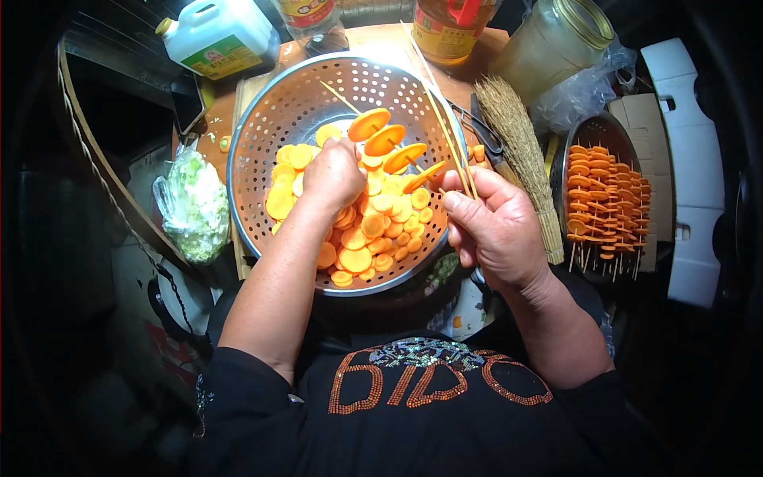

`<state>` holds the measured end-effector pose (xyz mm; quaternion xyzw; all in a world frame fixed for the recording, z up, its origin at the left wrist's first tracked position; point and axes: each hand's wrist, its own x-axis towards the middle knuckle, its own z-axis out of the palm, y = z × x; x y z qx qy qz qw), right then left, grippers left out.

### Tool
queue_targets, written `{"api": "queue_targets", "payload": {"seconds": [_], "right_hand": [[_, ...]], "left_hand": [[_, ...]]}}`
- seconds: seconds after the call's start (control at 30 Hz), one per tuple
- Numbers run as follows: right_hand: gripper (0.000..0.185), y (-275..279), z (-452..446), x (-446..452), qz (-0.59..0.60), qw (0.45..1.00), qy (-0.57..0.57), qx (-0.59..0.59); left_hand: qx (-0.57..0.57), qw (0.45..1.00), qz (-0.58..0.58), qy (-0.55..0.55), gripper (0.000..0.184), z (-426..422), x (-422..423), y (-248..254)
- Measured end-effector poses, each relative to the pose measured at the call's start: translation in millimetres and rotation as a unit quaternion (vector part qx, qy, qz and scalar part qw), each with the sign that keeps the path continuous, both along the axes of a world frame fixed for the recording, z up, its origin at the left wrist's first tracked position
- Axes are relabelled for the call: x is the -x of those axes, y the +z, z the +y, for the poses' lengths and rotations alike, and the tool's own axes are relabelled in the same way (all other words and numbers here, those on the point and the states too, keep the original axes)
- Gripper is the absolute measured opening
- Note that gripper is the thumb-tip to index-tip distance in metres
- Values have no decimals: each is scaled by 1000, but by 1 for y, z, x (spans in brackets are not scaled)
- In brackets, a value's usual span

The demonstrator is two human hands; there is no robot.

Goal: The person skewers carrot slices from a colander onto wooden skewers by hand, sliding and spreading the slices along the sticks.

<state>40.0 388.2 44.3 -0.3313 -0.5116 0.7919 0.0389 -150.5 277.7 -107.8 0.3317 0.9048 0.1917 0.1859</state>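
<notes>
A large perforated metal colander (262,103) holds a heap of round orange carrot slices (355,260). My left hand (335,171) is down among the slices, its fingers curled closed; the fingertips are hidden, so I cannot make out what they grip. My right hand (501,226) is at the colander's right rim, closed on bamboo skewers (442,119). One held skewer slants up to the left over the colander, with several spaced carrot slices (384,140) threaded on it and its tip bare. Other skewers in the same hand point up and carry nothing.
At right, a bowl (602,131) holds many loaded carrot skewers (602,199). A straw brush (520,151) and scissors (481,131) lie beside the colander. Bagged greens (193,207) sit left. A white jug (218,40), an oil bottle (451,32) and a jar (556,44) stand behind.
</notes>
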Motion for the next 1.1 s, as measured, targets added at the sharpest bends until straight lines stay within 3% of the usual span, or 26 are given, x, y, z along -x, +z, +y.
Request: {"api": "queue_targets", "payload": {"seconds": [0.13, 0.2, 0.23, 0.3, 0.4, 0.57, 0.8, 0.9, 1.1], "right_hand": [[18, 0, 0, 0, 1, 1000, -6, 1], [18, 0, 0, 0, 2, 1000, -5, 2], [18, 1, 0, 0, 2, 1000, -4, 2], [18, 0, -1, -1, 0, 1000, 0, 1], [17, -1, -3, -1, -7, 1000, 18, 3], [16, -6, -6, -1, -7, 998, 58, -3], [15, -4, -6, 1, -12, 995, 94, -33], [14, -3, -6, 1, -14, 994, 99, -35], [14, -4, -6, -1, -4, 995, 98, -31]], "left_hand": [[20, 997, -55, -45, 32, 0, 14, -11], [-126, 962, -243, 24, 26, 1, 18, -3], [-126, 962, -242, 24, 26, 3, 16, 17], [-188, 890, -369, 193, 9, 3, 13, 61], [-339, 779, -463, 251, 12, -9, 24, 79], [-428, 714, -481, 276, 14, -24, 36, 81], [-472, 701, -439, 306, 12, -35, 41, 87], [-501, 668, -460, 302, 15, -39, 45, 87], [-501, 653, -469, 320, 4, -44, 51, 81]]}}
